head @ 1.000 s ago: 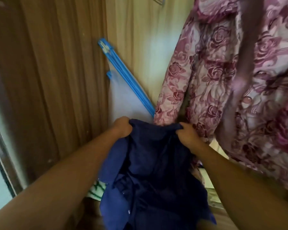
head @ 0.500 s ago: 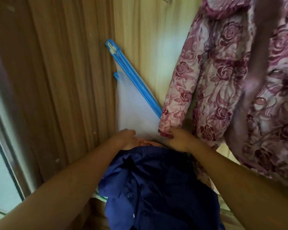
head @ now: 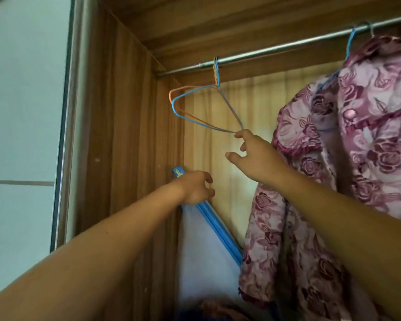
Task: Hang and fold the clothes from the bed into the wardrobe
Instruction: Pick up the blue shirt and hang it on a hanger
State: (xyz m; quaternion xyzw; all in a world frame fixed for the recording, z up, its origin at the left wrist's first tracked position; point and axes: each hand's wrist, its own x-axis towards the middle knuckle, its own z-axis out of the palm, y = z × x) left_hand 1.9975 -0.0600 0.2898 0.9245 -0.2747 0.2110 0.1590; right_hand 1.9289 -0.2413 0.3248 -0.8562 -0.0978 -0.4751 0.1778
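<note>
hands raised off navy shirt (head: 187, 317): right hand (head: 257, 156), grip apart, touches wire hangers (head: 195, 107); left hand (head: 196, 187) loose, empty; hanging likely next.

A: The wardrobe side wall (head: 130, 135) at centre left looks like brown wood grain, matt, with a few pale specks.
B: The back panel (head: 252, 103) is paler wood grain, smooth. The rail (head: 276, 47) across the top is bright polished metal.
A: The hangers (head: 216, 72) are thin wire, coated blue and orange.
B: The floral garment (head: 333, 158) at right is patterned cloth with a slight sheen. The bag (head: 204, 262) at lower centre is cloudy plastic with a blue strip (head: 218, 225).
</note>
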